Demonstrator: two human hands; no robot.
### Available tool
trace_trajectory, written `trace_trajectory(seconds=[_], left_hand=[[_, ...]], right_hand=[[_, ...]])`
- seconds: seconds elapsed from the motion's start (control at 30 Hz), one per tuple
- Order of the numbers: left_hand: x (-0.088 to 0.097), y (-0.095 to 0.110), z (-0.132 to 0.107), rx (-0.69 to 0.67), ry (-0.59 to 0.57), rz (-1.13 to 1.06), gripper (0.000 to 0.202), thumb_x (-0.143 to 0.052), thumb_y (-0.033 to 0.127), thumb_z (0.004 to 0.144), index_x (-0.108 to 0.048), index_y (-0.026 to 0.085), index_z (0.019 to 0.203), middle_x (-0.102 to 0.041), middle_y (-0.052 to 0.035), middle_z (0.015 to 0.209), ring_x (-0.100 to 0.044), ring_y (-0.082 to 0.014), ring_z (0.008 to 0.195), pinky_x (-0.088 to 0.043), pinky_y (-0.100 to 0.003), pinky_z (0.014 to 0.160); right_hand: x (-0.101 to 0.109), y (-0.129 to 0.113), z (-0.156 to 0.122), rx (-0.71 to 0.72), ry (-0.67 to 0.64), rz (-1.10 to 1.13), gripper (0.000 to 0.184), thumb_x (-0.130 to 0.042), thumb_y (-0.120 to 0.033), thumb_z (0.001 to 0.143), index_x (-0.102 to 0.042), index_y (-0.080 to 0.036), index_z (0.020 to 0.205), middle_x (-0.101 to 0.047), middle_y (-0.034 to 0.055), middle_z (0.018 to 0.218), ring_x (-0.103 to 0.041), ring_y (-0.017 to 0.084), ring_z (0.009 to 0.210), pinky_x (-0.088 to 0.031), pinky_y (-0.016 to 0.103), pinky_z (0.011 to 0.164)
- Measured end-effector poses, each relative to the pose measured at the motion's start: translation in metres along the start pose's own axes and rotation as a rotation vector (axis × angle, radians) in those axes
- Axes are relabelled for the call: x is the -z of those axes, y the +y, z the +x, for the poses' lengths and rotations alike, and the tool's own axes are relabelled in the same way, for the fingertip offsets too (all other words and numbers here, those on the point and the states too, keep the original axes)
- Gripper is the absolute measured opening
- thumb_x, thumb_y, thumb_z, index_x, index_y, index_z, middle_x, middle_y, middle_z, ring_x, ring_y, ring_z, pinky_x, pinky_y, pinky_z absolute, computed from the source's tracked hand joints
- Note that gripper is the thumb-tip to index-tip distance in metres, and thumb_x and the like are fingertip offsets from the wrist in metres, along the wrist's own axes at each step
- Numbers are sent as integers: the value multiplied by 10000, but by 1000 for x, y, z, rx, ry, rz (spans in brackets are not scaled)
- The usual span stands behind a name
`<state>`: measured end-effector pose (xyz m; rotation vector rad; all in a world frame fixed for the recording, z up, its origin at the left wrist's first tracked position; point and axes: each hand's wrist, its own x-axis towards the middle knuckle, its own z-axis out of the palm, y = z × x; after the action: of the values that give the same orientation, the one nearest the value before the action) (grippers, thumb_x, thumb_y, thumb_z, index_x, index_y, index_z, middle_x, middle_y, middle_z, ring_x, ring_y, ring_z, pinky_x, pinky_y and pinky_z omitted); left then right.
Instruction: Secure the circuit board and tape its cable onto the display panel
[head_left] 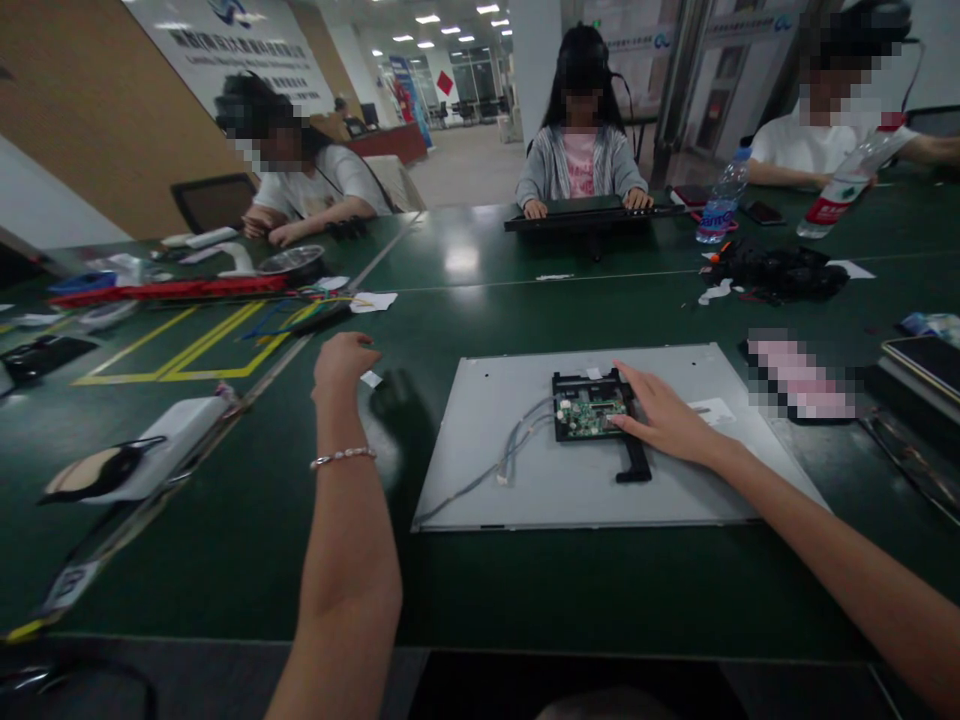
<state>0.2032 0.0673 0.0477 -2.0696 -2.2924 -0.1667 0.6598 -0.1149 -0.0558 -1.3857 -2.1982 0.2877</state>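
Right hand [664, 420] steadies the board [591, 413]; left hand [343, 365] reaches for a small white piece [371, 379].

The right hand lies flat and open, fingertips on the green board in its black frame [600, 425], on the grey panel [600, 470]. The left hand is loosely curled over the table [225, 520] and holds nothing. The step seems to be fetching a part; next it needs a fine pinch on the piece, just beside the fingers.

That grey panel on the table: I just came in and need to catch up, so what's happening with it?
A person has the grey panel lying flat on the green table. Their right hand rests on the green circuit board in its black bracket. Their left hand hovers loosely closed above the table near a small white scrap.
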Motion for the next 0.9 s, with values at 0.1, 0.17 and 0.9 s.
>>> trace_trajectory(seconds=[0.1,0.17,0.9], left_hand=[[-2,-12,-9,24,-3,-22,215,-650,222,794,-665,79,954,-694,-4,734,-536,-92,643,-429,-182,638],[-3,-14,-10,22,-19,-37,179,-672,230,784,-669,93,900,-663,22,664,-509,-77,597,-399,-156,587],[63,76,-69,-179,129,71,169,-627,229,783,-738,184,903,-692,-47,849,-570,-162,715,-473,-289,707]], right_hand=[[-2,1,0,6,-2,-6,791,-456,-524,924,-64,-247,1553,-381,156,1506,-403,358,1343,-352,575,1076],[-2,1,0,9,2,-10,791,-455,-522,923,-58,-255,1553,-375,148,1513,-404,361,1342,-353,582,1073],[1,-3,-4,32,20,-7,782,-460,-484,928,-63,-245,1557,-377,158,1513,-421,368,1328,-380,589,1046]])
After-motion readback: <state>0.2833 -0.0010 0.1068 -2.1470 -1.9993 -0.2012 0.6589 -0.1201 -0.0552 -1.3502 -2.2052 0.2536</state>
